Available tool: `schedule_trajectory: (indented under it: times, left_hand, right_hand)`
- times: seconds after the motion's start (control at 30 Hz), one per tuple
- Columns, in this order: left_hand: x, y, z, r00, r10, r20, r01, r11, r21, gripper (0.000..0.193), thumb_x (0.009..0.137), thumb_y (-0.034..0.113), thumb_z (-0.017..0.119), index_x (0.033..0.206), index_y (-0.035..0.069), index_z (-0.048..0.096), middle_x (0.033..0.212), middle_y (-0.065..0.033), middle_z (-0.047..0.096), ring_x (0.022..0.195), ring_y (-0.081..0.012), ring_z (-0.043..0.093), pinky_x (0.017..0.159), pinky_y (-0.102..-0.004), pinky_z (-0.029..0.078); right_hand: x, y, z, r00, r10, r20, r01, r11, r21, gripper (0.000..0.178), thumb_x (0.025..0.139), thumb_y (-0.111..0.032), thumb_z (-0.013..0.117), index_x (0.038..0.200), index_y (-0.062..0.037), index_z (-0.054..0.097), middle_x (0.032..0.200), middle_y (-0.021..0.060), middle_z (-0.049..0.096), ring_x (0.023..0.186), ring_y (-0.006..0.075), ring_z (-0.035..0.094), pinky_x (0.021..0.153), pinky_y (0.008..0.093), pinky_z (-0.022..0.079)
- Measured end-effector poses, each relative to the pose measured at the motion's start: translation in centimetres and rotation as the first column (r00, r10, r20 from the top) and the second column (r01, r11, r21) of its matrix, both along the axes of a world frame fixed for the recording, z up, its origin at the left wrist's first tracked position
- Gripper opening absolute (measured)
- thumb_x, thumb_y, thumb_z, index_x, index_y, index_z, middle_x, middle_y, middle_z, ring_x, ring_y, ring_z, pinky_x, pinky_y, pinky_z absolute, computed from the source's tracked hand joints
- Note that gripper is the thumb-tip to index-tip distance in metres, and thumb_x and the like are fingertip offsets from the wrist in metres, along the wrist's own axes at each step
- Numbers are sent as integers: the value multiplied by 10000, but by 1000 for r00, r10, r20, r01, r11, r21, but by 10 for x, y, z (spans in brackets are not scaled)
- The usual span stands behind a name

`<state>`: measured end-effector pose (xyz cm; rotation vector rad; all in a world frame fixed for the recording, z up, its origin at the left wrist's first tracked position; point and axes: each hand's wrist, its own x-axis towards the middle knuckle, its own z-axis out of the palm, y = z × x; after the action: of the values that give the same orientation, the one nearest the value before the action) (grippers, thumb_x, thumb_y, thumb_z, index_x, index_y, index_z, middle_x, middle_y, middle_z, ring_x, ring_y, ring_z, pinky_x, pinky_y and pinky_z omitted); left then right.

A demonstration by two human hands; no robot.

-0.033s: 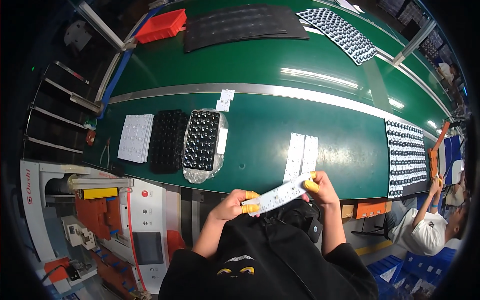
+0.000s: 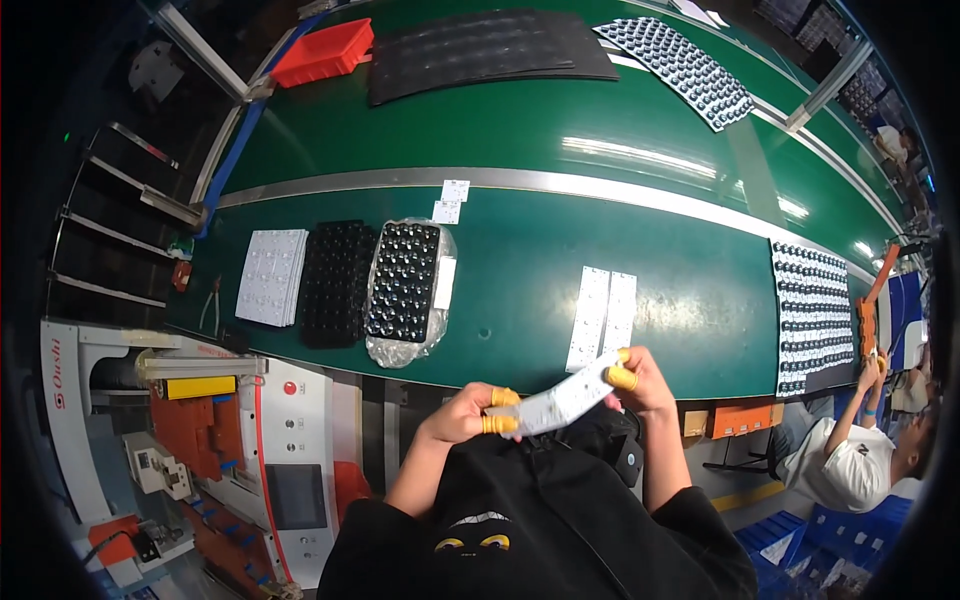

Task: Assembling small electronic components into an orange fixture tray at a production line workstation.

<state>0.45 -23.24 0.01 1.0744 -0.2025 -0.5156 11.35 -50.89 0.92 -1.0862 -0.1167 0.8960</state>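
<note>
In front of my body, my left hand and my right hand hold a white circuit board strip by its two ends. Yellow finger cots cover several fingertips on both hands. The strip slants up toward the right and looks bowed, its left end blurred between thumb and finger. Just beyond it, two more white board strips lie side by side on the green worktable. Part of their near ends is hidden behind the held strip and my right hand.
At left are stacked white boards, a black tray and a tray of dark lenses in clear plastic. Lens-covered boards lie at right. A red bin stands far left. A co-worker sits at right.
The held strip has bent more, and its face has tilted and shifted slightly right. My fingers have turned a little with it. Things on the table stay put.
</note>
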Motion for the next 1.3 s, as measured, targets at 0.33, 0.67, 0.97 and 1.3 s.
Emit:
schedule_trajectory:
  times: [0.33, 0.67, 0.97, 1.3]
  left_hand:
    - [2, -13, 7, 944, 271, -191, -293, 951, -100, 201, 905, 21, 576, 1062, -104, 593, 900, -188, 683, 741, -261, 702, 632, -326, 587]
    - [-2, -24, -50, 614, 764, 198, -678, 383, 627, 70, 844, -84, 576, 900, -105, 612, 846, -162, 690, 713, -193, 702, 613, -323, 566]
    - [-21, -2, 0, 938, 288, -196, -332, 908, -256, 122, 865, 40, 663, 850, -80, 639, 791, -138, 696, 688, -191, 696, 553, -285, 525]
    - [-12, 8, -37, 940, 309, -141, -337, 904, -264, 193, 943, 126, 572, 1006, -51, 619, 926, -168, 687, 820, -275, 700, 678, -315, 569]
  right_hand:
    - [2, 23, -2, 988, -137, 68, 142, 988, -64, 277, 888, -255, 669, 822, 10, 622, 600, 21, 579, 428, 77, 491, 387, 219, 344]
    - [-32, 74, 57, 471, 247, 847, 251, 883, -397, 168, 744, 24, 717, 701, 7, 556, 639, 92, 537, 548, 239, 562, 481, 326, 426]
    - [13, 61, 8, 998, -66, 8, 66, 965, -253, 137, 736, -62, 743, 754, 16, 632, 657, 121, 622, 534, 216, 560, 508, 333, 439]
    - [50, 113, 5, 994, -91, 66, 97, 991, -95, 78, 833, -67, 681, 798, -28, 622, 709, 22, 620, 622, 135, 573, 608, 269, 479]
